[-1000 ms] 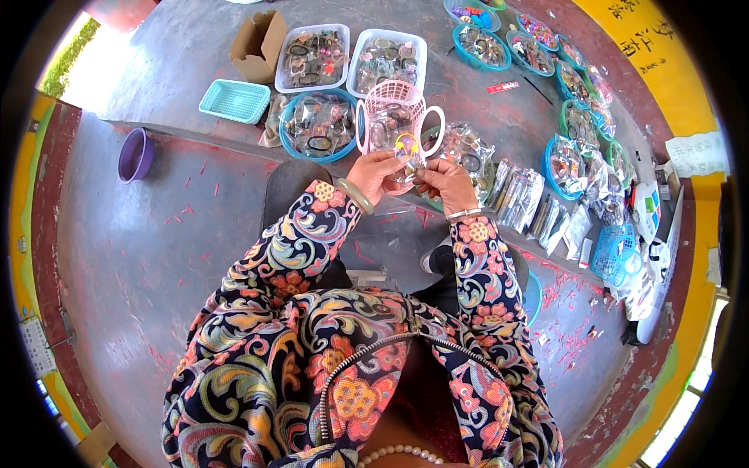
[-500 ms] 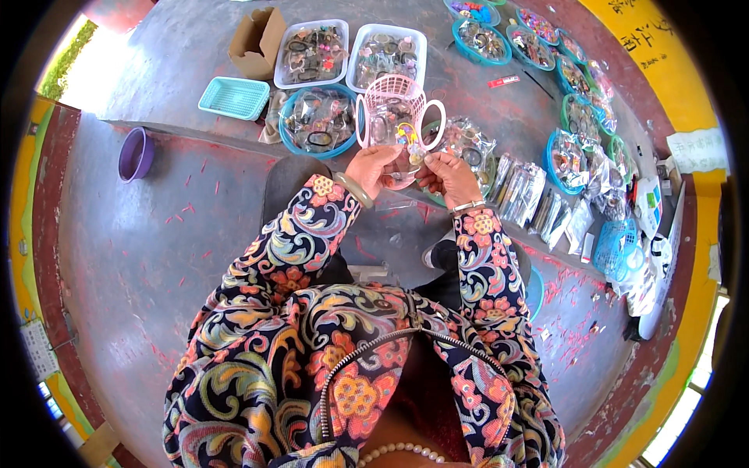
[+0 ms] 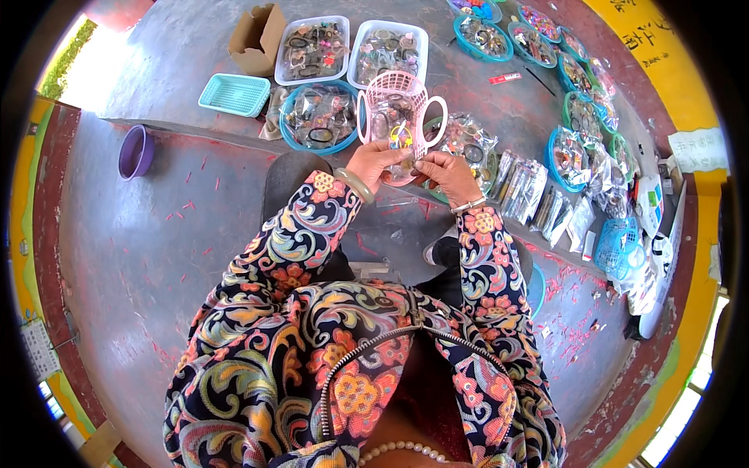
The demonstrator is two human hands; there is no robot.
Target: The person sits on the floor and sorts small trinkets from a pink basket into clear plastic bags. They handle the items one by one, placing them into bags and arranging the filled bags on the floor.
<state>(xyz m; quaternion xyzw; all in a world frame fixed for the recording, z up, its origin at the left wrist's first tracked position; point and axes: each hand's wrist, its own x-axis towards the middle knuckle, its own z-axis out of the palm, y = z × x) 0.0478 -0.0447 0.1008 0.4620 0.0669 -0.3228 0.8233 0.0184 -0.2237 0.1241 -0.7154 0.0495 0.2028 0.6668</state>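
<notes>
My left hand (image 3: 373, 162) is closed in a pinch on a small clear plastic bag. A yellow hair tie (image 3: 401, 136) with bits of other colours shows in or against that bag. My right hand (image 3: 452, 176) also pinches, its thumb and fingers at the bag's lower right edge. Right behind the hands stands a pink mesh basket (image 3: 395, 83) with two white loop handles, holding bagged items. Left of it, a blue round basket (image 3: 290, 140) is full of bagged hair ties. To the right, several bagged hair ties (image 3: 468, 144) lie heaped beside my right hand.
Two white trays (image 3: 278, 62) of small bagged goods, a cardboard box (image 3: 256, 39) and a turquoise basket (image 3: 234, 95) stand on the raised ledge. Silvery packets (image 3: 515, 191) line its edge at right, near more filled baskets (image 3: 555, 168). A purple basin (image 3: 136, 154) rests lower left.
The bag with the yellow hair tie has shifted slightly left. My right hand's fingertips have moved left and a little lower, closer to my left hand.
</notes>
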